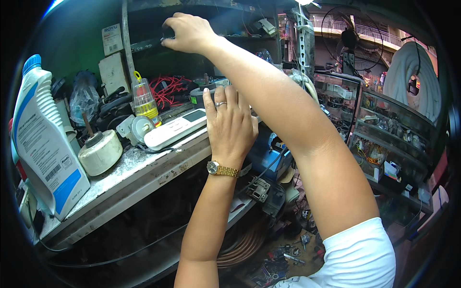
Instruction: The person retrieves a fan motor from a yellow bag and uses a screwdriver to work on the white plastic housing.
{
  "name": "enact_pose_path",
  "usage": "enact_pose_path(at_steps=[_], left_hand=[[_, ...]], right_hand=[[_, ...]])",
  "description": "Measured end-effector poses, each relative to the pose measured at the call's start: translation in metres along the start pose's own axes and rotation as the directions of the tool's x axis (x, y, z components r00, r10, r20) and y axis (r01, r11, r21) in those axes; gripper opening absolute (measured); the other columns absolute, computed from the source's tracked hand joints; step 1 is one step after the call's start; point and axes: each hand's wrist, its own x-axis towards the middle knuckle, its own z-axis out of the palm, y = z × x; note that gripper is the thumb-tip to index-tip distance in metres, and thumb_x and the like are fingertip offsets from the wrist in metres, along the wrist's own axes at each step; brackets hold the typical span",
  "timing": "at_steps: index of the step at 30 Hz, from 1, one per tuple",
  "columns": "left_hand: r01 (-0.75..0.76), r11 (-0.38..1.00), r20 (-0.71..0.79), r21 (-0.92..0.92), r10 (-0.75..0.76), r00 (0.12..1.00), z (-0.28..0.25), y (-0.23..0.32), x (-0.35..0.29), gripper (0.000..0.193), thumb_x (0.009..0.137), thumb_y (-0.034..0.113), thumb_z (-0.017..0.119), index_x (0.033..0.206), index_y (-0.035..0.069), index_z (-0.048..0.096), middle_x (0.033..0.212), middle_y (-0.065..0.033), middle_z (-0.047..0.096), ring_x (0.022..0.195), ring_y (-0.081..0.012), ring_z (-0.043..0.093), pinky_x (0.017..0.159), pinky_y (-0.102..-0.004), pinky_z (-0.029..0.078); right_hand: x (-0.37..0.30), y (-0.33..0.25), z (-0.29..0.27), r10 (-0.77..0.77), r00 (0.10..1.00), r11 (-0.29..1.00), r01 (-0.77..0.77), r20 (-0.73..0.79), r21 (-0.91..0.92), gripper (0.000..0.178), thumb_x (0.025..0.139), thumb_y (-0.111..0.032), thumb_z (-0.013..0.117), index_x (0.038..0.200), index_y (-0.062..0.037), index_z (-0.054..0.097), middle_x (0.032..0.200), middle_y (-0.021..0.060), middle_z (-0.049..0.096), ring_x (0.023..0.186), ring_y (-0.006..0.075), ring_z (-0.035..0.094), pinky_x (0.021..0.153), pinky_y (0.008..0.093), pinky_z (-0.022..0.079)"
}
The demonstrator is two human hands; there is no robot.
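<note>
"Reaching high to the left, the right hand [192,33] curls its thumb and fingers beside the dark shelving [146,44]. Note the raised arm, crossing above the other."

"And what lies in its curve?"

"A dark item [168,32] shows between thumb and fingertips, in front of the shelving; its kind, and whether it is truly gripped, I cannot tell from here."

"The left hand [232,117], then?"

"Back uppermost, fingers extended, with nothing visible in its grasp. A gold-coloured watch [224,169] circles the wrist. Contact beneath the palm is hidden."

"Which things lie about it?"

"Just left of it, a white remote control [175,130] on the bench [158,177]; behind that, a dark roll [197,99] with a green label. Farther left: tangled red wires [168,91], a clear container [144,101] with yellow parts, a pale rounded motor [101,153] and an upright white bottle [45,129], blue-capped."
</note>
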Motion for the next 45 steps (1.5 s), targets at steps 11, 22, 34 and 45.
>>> enact_pose_path(at_steps=[11,22,34,45], left_hand=[[0.007,1.000,-0.001,0.028,-0.007,1.000,0.008,-0.001,-0.002,0.030,0.073,0.018,0.060,0.098,0.001,0.058,0.111,-0.0136,0.056,0.115,-0.0290,0.051,0.112,-0.0516,0.027],[-0.016,1.000,-0.018,-0.006,0.015,1.000,0.005,0.000,-0.003,0.029,0.072,0.017,0.060,0.097,0.001,0.058,0.108,-0.0147,0.056,0.114,-0.0301,0.051,0.111,-0.0525,0.029],[0.027,0.973,-0.209,-0.229,-0.076,0.975,0.006,-0.005,-0.008,0.072,0.077,0.032,0.075,0.137,0.009,0.041,0.130,-0.0122,0.044,0.126,-0.0319,0.040,0.109,-0.0515,0.030],[0.000,0.932,-0.115,-0.362,-0.045,0.992,-0.006,-0.005,0.004,0.030,0.093,0.044,0.058,0.104,0.019,0.072,0.105,-0.0001,0.063,0.106,-0.0222,0.054,0.102,-0.0472,0.028]], right_hand=[[-0.043,0.107,-0.005,0.321,0.908,0.931,-0.250,0.269,-0.267,0.042,0.087,-0.038,0.065,0.124,-0.0185,0.064,0.125,0.0090,0.061,0.119,0.0280,0.057,0.098,0.0425,0.047],[-0.025,0.087,0.010,0.244,0.949,0.943,-0.183,0.201,-0.279,0.021,0.081,-0.026,0.073,0.097,-0.0134,0.073,0.096,0.0150,0.071,0.093,0.0336,0.068,0.083,0.0422,0.055],[-0.051,0.101,-0.150,0.276,0.911,0.961,-0.265,-0.307,0.079,0.018,0.085,-0.017,0.065,0.079,-0.0007,0.068,0.065,0.0127,0.066,0.056,0.0228,0.062,0.053,0.0377,0.046],[-0.089,-0.024,-0.253,0.281,0.863,0.891,-0.397,0.421,0.220,0.014,0.082,-0.009,0.067,0.087,0.0032,0.071,0.070,0.0081,0.068,0.063,0.0113,0.062,0.059,0.0287,0.049]])
